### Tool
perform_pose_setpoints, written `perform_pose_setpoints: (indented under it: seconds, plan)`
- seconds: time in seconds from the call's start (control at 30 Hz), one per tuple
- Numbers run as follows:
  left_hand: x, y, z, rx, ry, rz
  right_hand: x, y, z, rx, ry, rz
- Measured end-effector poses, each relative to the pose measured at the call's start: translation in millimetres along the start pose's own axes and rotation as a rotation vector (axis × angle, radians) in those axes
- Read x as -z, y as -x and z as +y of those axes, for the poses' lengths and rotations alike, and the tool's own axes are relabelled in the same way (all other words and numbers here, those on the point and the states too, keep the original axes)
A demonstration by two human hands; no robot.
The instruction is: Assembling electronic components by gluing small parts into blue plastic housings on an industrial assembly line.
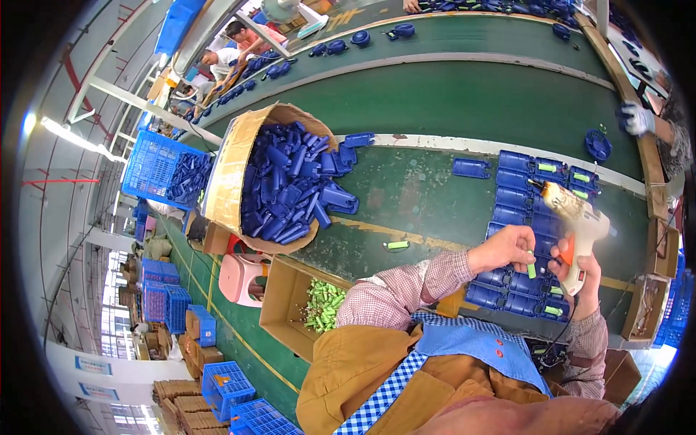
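Pinched in the fingertips of my left hand (505, 250) is a small green battery cell (531, 266), held above rows of blue plastic housings (512, 178). My right hand (582, 279) grips a white hot glue gun (576, 214) with an orange trigger; its browned nozzle points up and to the left, over the housings. Some housings hold green cells, such as the far cell (547, 167) and the near cell (553, 311). One loose green cell (396, 246) lies on the green table left of my hands. Part of the rows is hidden behind my hands and the gun.
A tipped cardboard box (235, 170) spills blue plastic shells (290, 181) onto the table. Below it, a carton (279, 293) contains many green cells. Beyond runs a green conveyor (464, 94) with blue assemblies. A co-worker's gloved hand (638, 118) is at the right; others work far left.
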State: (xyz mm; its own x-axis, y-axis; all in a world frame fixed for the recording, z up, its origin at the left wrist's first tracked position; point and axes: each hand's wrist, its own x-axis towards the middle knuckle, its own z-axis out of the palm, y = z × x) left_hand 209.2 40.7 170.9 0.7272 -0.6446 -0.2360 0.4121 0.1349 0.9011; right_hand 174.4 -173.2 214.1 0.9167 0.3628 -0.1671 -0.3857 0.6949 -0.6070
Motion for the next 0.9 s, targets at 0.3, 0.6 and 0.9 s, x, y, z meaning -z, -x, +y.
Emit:
perform_pose_setpoints:
  seconds: [0.3,0.6,0.9]
  plan:
    - [-2,1,-37,0.116,0.571,-0.220,-2,16,-8,0.029,0.158,0.064]
    - [-21,7,-28,0.138,0.251,-0.272,-10,20,-10,0.083,0.238,0.076]
    - [-40,19,-11,-0.057,-0.557,-0.279,-11,21,-5,0.057,0.318,0.073]
